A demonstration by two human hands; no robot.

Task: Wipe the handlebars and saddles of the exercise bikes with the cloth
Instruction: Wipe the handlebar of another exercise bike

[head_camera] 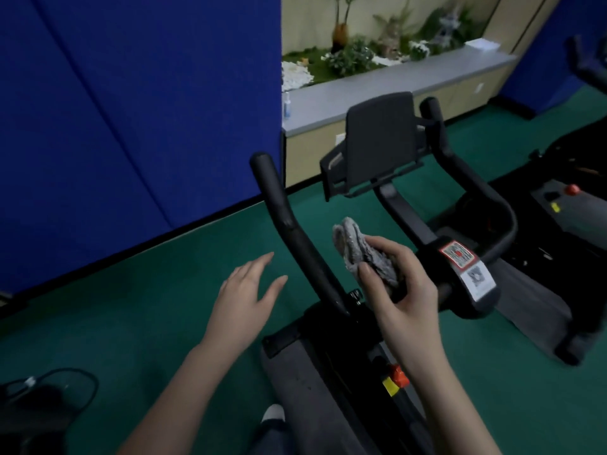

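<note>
The right hand has its fingers and thumb curled round a bunched grey cloth, which sticks up out of the grip above the middle of the handlebars, near the stickered clamp. The left hand is open, fingers straight and a little spread, holding nothing. It hovers over the green floor just beside the left bar and does not touch it.

The cloth looks soft, light and limp, so it should fold round a tube easily. Taken in the palm as a pad, with a loose edge left free, it could wrap the bar and slide along it. The bars look stiff, smooth and fixed, so they should bear a firm rub; the free hand could steady the bike by the left bar.

The right bar curves up behind a black screen holder. No saddle is in view. A second bike stands at the right edge, with a blue wall pad to the left and a counter with plants beyond.
</note>
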